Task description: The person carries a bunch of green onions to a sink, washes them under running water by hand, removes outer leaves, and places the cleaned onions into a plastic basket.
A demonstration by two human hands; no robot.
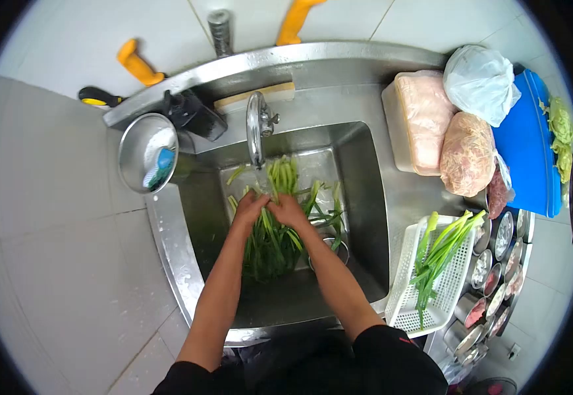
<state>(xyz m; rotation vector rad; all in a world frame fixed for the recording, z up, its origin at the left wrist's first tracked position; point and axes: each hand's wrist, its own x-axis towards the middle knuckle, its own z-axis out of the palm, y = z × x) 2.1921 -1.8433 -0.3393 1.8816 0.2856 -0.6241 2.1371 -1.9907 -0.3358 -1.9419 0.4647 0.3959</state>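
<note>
Centre frame, your left hand and right hand pinch long green leafy stalks, close together for steadiness, it seems, below the curved silver metal tap.

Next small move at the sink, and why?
I'd probably rub the greens gently near the tap: the left hand and right hand are on them, close to its spout, and more leaves lie loose in the sink.
</note>
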